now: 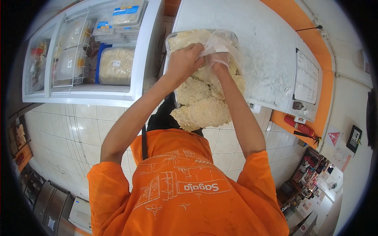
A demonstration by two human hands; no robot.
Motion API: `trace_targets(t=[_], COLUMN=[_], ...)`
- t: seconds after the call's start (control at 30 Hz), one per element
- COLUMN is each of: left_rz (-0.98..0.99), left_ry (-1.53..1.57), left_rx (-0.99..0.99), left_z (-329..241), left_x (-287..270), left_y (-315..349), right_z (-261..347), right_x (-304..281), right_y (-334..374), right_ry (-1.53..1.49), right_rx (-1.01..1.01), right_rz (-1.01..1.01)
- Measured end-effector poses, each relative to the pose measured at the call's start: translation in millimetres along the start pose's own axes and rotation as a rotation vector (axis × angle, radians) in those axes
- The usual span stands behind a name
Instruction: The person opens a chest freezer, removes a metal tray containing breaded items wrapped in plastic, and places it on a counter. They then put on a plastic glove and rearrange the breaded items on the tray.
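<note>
My left hand (185,62) is bare, its fingers closed on thin clear plastic (216,42), which looks like a disposable glove or bag. That plastic wraps my right hand (219,59), whose fingers are blurred beneath it. Both hands meet above the far part of a clear plastic tray (168,44). Large flat pieces coated in pale breadcrumbs fill the tray. One breaded piece (202,113) lies nearest me, reaching out past the other pieces toward my body. Another breaded piece (189,90) sits just behind it.
Under the tray is a white, scuffed surface (267,51). At left stands an open white chest freezer (136,78) with a wire basket (71,51), stacked tubs (126,17) and a packed tray (117,65). A fire extinguisher (301,126) is at right, above the tiled floor (86,129).
</note>
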State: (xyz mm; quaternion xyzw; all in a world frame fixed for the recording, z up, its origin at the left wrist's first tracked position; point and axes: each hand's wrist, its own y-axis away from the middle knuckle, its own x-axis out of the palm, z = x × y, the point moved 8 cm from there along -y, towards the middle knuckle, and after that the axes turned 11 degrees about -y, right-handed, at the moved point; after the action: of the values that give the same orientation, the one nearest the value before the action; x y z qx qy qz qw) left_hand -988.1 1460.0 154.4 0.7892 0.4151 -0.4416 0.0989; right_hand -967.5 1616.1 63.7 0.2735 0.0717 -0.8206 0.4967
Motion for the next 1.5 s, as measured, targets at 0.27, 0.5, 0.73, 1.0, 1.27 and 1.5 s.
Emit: trace_targets(t=[0.27,0.5,0.73,1.0,1.27,1.5], left_rz=[-0.058,0.006,0.04,-0.052,0.022,0.011], left_ry=[0.115,0.135,0.102,0.118,0.088,0.116], left_rx=[-0.02,0.012,0.042,0.026,0.042,0.057], left_z=[8.0,16.8,10.4,27.9,23.2,24.0], left_x=[-4.3,-1.0,8.9,-10.9,-11.1,-10.9], left_y=[-6.7,-14.4,-18.6,-17.0,-14.9,-14.3], right_z=[-45.8,-25.6,-41.5,32.8,55.7,27.2], right_x=[23.7,17.3,-19.7,-6.1,2.9,21.5], right_y=[-14.3,10.8,11.1,43.5,43.1,29.8], right_ry=[-0.521,-1.074,-0.994,0.563,0.464,0.536], right_rx=[0.355,0.374,0.402,0.157,-0.106,0.058], right_rz=[0.059,-0.071,-0.086,0.064,0.041,0.158])
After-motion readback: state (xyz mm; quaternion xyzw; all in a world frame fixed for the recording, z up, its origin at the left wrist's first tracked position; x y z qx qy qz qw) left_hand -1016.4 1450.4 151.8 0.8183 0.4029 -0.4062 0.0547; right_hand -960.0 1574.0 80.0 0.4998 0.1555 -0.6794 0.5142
